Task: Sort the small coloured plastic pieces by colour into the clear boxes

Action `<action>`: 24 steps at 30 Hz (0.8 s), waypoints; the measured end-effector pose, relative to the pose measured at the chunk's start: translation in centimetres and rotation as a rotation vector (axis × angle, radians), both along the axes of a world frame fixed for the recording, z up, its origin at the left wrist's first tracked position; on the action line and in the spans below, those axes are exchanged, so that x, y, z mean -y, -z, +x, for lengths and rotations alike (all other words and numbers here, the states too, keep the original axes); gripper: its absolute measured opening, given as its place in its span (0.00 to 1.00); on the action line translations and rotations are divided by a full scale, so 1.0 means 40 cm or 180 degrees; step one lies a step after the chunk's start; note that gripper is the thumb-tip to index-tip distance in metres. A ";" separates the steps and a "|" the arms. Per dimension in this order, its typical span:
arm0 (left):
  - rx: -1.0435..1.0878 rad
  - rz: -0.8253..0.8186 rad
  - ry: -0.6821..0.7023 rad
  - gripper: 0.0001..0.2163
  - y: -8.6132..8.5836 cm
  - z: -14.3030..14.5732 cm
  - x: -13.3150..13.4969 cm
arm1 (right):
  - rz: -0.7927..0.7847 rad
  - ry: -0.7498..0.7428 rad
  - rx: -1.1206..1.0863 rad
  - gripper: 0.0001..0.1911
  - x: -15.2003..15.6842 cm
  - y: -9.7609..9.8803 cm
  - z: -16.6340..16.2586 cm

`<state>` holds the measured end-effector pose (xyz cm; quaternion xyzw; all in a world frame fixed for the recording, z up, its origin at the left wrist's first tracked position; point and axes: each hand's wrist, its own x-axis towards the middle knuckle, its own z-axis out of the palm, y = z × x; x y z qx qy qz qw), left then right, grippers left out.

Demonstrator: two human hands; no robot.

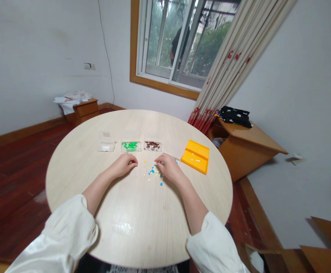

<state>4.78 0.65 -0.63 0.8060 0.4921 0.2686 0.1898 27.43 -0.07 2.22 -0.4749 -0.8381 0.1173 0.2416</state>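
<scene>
My left hand (pixel 125 164) rests on the round pale wooden table (pixel 131 223) with its fingers curled in; whatever it holds is too small to make out. My right hand (pixel 169 168) lies beside it, fingers bent down onto a scatter of tiny blue and yellow pieces (pixel 153 172). Beyond the hands stands a row of three small clear boxes: one with white pieces (pixel 106 146), one with green pieces (pixel 131 146), one with brown pieces (pixel 152 145).
An orange tray (pixel 196 156) lies open to the right of the boxes. A cardboard box (pixel 243 144) with dark cloth on it stands past the table's right edge, near a curtain and window. A low wooden cabinet (pixel 84 109) sits at the far left wall.
</scene>
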 end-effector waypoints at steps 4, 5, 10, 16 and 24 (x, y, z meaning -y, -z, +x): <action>0.0041 -0.0025 -0.0107 0.06 -0.004 -0.002 0.003 | -0.0068 -0.0417 0.0359 0.08 0.017 0.005 -0.033; 0.0078 -0.0022 -0.0151 0.06 -0.007 -0.001 0.004 | -0.0048 -0.0406 0.0391 0.08 0.019 0.008 -0.039; 0.0366 0.0018 -0.0648 0.08 -0.024 -0.003 0.003 | 0.0133 -0.0288 0.0285 0.12 0.024 0.028 -0.062; 0.0693 0.0204 -0.1772 0.09 -0.038 -0.057 -0.018 | 0.0081 -0.0378 0.0338 0.14 0.030 0.041 -0.075; 0.0363 0.0413 -0.2756 0.08 -0.023 -0.166 -0.040 | 0.0106 -0.0342 0.0547 0.11 0.025 0.040 -0.084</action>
